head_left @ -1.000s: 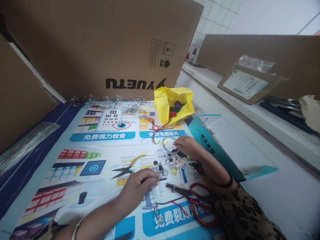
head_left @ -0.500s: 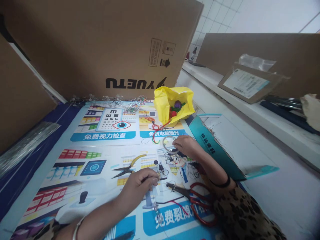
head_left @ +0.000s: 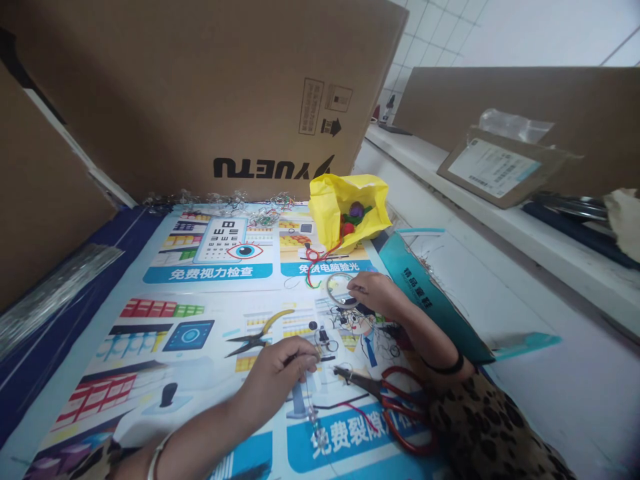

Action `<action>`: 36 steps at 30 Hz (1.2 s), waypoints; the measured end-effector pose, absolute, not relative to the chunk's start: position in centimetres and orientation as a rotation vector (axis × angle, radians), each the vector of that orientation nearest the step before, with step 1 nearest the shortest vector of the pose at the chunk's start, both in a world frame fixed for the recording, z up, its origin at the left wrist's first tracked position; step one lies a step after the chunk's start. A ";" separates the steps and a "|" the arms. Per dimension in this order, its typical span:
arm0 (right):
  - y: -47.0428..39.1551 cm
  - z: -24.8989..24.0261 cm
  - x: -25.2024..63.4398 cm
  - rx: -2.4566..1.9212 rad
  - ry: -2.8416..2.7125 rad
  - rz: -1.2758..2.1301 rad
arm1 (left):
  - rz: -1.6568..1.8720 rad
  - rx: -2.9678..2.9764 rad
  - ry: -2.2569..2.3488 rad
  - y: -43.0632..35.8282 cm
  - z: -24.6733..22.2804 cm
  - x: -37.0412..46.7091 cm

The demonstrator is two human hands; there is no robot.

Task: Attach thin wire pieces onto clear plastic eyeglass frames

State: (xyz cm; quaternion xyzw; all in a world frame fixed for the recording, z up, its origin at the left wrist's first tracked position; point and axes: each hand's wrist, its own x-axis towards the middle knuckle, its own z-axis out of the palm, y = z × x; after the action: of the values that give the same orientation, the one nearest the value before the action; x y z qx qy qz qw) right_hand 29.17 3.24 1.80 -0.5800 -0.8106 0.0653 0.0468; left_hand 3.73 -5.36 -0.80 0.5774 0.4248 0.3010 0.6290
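Observation:
My left hand (head_left: 293, 357) is closed in a pinch on a thin strand. Clear beads (head_left: 319, 430) hang from that strand below my fingers. Farther right, my right hand (head_left: 373, 292) has its fingers bunched at the edge of a pale ring-shaped thing (head_left: 342, 291); whether that is a coil or a small dish I cannot tell. What its fingertips pinch is too small to make out. Beside my left hand lie pliers (head_left: 260, 335) with a yellow handle, jaws parted. Red-handled scissors (head_left: 383, 393) rest between my hands, nearer my body.
A yellow bag (head_left: 325, 212) holds colourful balls, with red cord (head_left: 315, 257) trailing out. Behind stands a large cardboard box (head_left: 200, 87); clear tangled pieces (head_left: 235, 203) lie along its foot. A teal box (head_left: 425, 287) borders the right. Clear strips (head_left: 55, 293) lie at left.

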 end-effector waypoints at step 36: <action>3.9 0.4 29.6 -1.754 -2.341 0.062 | 0.685 1.318 0.974 -5.4 -0.6 3.8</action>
State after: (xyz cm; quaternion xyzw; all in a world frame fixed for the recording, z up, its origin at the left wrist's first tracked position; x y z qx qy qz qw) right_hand 29.60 3.94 0.39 -0.5959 -0.7956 0.0210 0.1076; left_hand 3.78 -5.38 -0.58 0.5759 0.4254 0.2992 0.6308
